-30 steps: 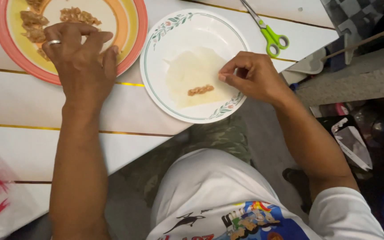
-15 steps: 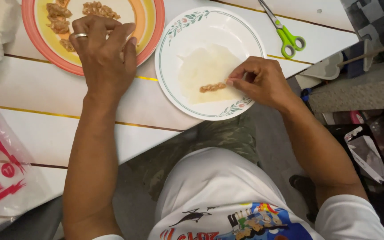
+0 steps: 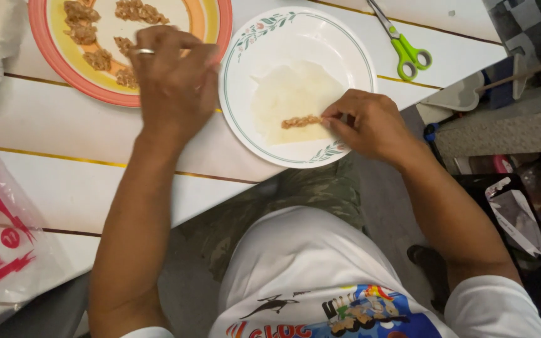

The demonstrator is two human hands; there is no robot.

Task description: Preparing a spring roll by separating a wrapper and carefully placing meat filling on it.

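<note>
Right hand: the right hand (image 3: 364, 125) lay over the near right rim of the white plate (image 3: 245, 56), fingers curled and pinched together at the right end of the filling strip (image 3: 300, 121); the fingertips (image 3: 331, 120) touched that end, closed on it lightly; whether they also held the wrapper's edge could not be told.

Filling strip: a short brown line of minced filling, lying crosswise on the lower half of the wrapper (image 3: 289, 94); its left end lay bare, its right end met the right hand.

Wrapper: a thin, pale, translucent sheet lying flat in the middle of the white plate; its corners pointed outward; it lay within the plate's rim.

White plate: round, with a green leaf pattern at the rim; it sat on the white table (image 3: 64, 181), just beside the orange-rimmed plate (image 3: 57, 62), close to the table's near edge.

Left hand: the left hand (image 3: 170, 81), a ring (image 3: 143, 52) on one finger, rested palm down across the near right edge of the orange-rimmed plate; fingers bent downward over the plate's inside; whether they gripped any filling could not be told, the fingertips being hidden beneath the hand.

Orange-rimmed plate: yellow inside, bearing several brown filling lumps (image 3: 82, 14); some lay just beside the left hand.

Scissors: green-handled scissors (image 3: 402, 40) lay on the table beyond the white plate, well apart from both hands.

Plastic bag: a clear plastic bag (image 3: 1, 238) with red print lay at the table's left, near edge.
</note>
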